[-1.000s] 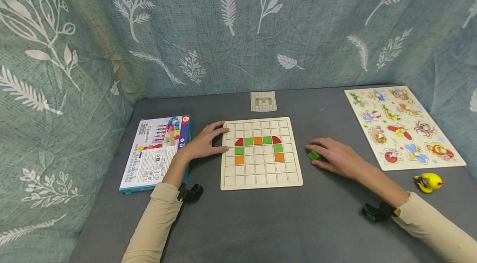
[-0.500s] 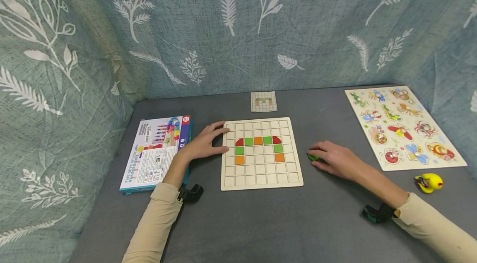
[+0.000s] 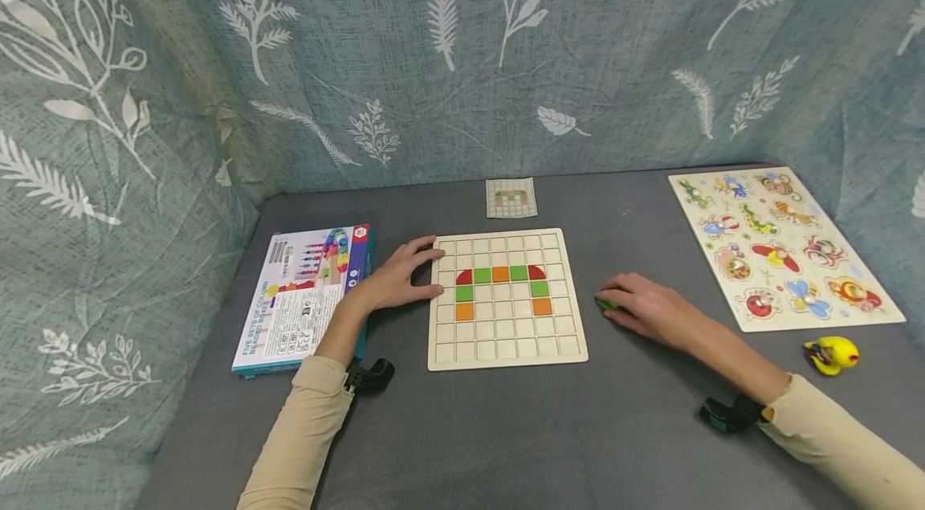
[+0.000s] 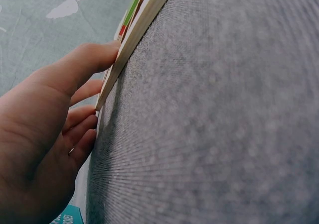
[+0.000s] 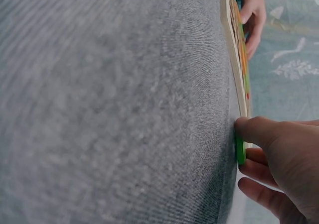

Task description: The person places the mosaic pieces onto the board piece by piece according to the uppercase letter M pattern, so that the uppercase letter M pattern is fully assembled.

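Observation:
A square wooden grid board [image 3: 506, 333] lies on the table, with an arch of red, green and orange tiles [image 3: 500, 274] set in its cells. My left hand [image 3: 393, 277] rests against the board's left edge; in the left wrist view the thumb [image 4: 102, 56] touches the rim and the fingers lie near the corner. To the right of the board, my right hand [image 3: 648, 308] pinches a small green tile [image 5: 241, 152] between thumb and fingers, low at the table surface. From the head, the fingers cover most of that tile.
A small pattern card [image 3: 511, 198] lies behind the board. The boxed bead set [image 3: 296, 309] is under the left forearm's side. An insect picture puzzle [image 3: 784, 253] and a yellow toy duck [image 3: 833, 354] are on the right. A patterned curtain [image 3: 462, 76] hangs behind the table.
My right hand has shifted slightly and its fingers have drawn in on the green tile, which shows less than before. The left hand and board have stayed in place.

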Demonstrator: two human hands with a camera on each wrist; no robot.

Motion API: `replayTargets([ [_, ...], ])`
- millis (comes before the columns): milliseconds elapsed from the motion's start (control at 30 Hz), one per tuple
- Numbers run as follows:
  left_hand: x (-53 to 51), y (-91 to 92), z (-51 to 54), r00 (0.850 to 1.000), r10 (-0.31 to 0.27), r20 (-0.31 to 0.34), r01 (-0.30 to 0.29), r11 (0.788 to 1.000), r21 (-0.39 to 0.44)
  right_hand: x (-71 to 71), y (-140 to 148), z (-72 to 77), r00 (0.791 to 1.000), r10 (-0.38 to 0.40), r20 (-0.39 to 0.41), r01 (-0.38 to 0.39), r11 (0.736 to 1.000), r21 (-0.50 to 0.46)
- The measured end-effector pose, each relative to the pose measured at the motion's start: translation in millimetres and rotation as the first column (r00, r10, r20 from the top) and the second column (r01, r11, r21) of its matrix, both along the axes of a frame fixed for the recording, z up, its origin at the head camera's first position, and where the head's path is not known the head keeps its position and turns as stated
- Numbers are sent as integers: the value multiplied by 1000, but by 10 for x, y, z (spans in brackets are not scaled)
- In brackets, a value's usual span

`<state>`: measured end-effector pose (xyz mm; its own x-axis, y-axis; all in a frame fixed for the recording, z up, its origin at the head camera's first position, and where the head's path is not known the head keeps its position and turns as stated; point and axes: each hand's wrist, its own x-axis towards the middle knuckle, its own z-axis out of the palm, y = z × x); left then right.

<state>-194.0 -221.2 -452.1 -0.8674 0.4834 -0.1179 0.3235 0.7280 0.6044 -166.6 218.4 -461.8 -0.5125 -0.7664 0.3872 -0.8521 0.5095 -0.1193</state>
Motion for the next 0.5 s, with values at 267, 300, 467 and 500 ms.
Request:
replayTargets([
  [267, -3, -12, -8, 1000, -2, -2, 2, 1000, -1, -21, -35, 26, 1000, -23, 18, 23, 1000, -1],
  [300, -3, -14, -9, 1000, -4, -2, 4, 1000, 0, -22, -41, 30, 1000, -24, 17, 24, 1000, -2],
  [467, -7, -18, -19, 1000, -7, -7, 7, 1000, 1, -41, -78, 47, 1000, -23, -4, 23, 1000, -16],
  [500, -9, -18, -18, 1000, -8, -8, 8, 1000, 1, -46, -89, 51, 1000, -21, -5, 21, 1000, -18],
])
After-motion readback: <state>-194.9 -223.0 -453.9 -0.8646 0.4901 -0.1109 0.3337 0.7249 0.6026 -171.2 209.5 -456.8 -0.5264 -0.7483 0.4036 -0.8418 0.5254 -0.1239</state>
